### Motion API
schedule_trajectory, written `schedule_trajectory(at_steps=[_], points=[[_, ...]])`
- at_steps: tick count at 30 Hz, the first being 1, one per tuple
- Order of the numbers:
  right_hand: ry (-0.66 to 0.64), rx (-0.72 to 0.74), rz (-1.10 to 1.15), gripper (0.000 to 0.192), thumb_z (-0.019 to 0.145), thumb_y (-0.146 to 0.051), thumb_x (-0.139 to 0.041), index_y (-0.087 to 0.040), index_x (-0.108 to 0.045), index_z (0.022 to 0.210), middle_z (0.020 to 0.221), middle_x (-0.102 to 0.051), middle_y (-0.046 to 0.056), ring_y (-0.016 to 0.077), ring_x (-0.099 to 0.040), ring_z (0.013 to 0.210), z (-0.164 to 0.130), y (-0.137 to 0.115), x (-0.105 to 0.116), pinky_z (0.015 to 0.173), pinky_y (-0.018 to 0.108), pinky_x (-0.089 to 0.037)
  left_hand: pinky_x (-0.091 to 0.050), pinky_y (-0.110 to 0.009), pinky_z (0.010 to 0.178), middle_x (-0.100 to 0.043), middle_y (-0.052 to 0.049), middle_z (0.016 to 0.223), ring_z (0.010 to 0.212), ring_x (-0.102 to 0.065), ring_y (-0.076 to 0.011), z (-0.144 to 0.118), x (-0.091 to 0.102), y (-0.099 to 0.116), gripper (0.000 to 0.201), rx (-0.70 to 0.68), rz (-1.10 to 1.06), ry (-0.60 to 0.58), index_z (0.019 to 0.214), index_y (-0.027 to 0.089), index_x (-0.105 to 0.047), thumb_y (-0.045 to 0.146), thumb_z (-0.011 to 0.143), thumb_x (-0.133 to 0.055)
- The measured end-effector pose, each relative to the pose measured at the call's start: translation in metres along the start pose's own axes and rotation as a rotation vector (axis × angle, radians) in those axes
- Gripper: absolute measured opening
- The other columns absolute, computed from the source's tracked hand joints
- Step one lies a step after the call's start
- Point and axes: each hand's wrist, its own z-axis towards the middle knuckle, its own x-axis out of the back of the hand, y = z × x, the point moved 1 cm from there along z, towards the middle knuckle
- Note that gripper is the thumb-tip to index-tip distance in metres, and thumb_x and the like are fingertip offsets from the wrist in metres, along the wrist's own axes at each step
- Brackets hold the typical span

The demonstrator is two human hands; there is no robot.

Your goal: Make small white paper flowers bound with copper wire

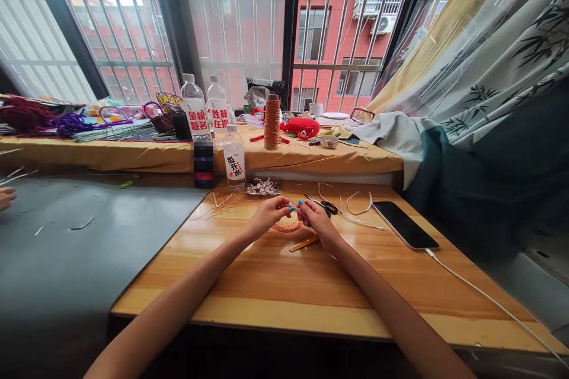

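My left hand (268, 215) and my right hand (317, 217) meet above the wooden table (284, 290), fingertips pinched together on a small light-blue piece (295, 207); what it is I cannot tell. Thin orange thread (287, 227) lies looped on the table just under both hands. A yellow stick-like tool (303, 243) rests below my right hand. Black-handled scissors (323, 204) lie right behind my right hand.
A small tray of beads (264, 187) and a water bottle (234, 157) stand behind the hands. A phone (404, 224) with a white cable lies at right. A spool of orange thread (272, 122) stands on the cluttered sill. Another person's hand (6, 196) shows at far left.
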Motion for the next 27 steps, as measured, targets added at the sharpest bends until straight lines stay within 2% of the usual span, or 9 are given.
schedule_trajectory(at_steps=[3,10,15,22,25,27], points=[[-0.004,-0.014,0.009,0.034,0.067,-0.051,-0.047,-0.017,-0.046,0.065,0.051,-0.045,-0.005,0.0053,-0.031,0.043,0.001,0.001,0.0,0.043,0.02,-0.021,-0.033,-0.019,0.053,-0.054,0.001,0.06,0.056,-0.047,-0.0078,0.001,0.0,-0.002,0.017,-0.007,0.004,-0.001,0.076,0.013,-0.054,0.028,0.067,-0.054],[0.002,-0.018,0.002,0.032,0.063,-0.047,-0.055,-0.017,-0.045,0.062,0.048,-0.043,-0.006,0.0048,-0.031,0.042,0.003,0.004,0.002,0.042,0.02,-0.019,-0.032,-0.018,0.053,-0.054,0.002,0.061,0.056,-0.046,-0.0071,0.0,-0.001,-0.003,0.019,-0.01,0.034,-0.042,0.077,0.013,-0.055,0.03,0.069,-0.052],[0.034,-0.031,0.053,0.031,0.062,-0.046,-0.056,-0.016,-0.045,0.064,0.049,-0.041,-0.006,0.0043,-0.03,0.043,0.001,0.002,0.002,0.041,0.019,-0.017,-0.031,-0.018,0.05,-0.054,0.002,0.06,0.053,-0.044,-0.0065,-0.001,-0.001,-0.003,0.02,0.037,0.063,-0.045,0.075,0.012,-0.056,0.031,0.069,-0.053],[0.031,0.001,0.065,0.03,0.064,-0.045,-0.056,-0.017,-0.044,0.066,0.049,-0.04,-0.007,0.0041,-0.03,0.043,-0.001,-0.001,0.002,0.04,0.018,-0.017,-0.034,-0.019,0.055,-0.055,0.001,0.061,0.056,-0.046,-0.0074,0.0,-0.004,-0.009,0.018,0.029,0.064,-0.133,0.077,0.012,-0.059,0.027,0.069,-0.052],[0.017,0.016,0.018,0.028,0.065,-0.044,-0.054,-0.017,-0.046,0.068,0.052,-0.04,-0.006,0.0051,-0.033,0.045,-0.001,-0.001,0.002,0.041,0.018,-0.019,-0.035,-0.019,0.058,-0.057,0.0,0.065,0.061,-0.049,-0.0086,0.001,-0.002,-0.012,0.019,-0.018,0.158,-0.128,0.079,0.012,-0.059,0.027,0.072,-0.051],[0.008,0.031,-0.086,0.025,0.067,-0.041,-0.051,-0.017,-0.048,0.068,0.052,-0.041,-0.005,0.0064,-0.035,0.046,0.0,0.0,0.003,0.043,0.019,-0.022,-0.035,-0.018,0.057,-0.057,0.0,0.066,0.062,-0.05,-0.0094,0.0,0.002,-0.011,0.018,-0.078,0.366,-0.079,0.079,0.013,-0.058,0.028,0.074,-0.049]])
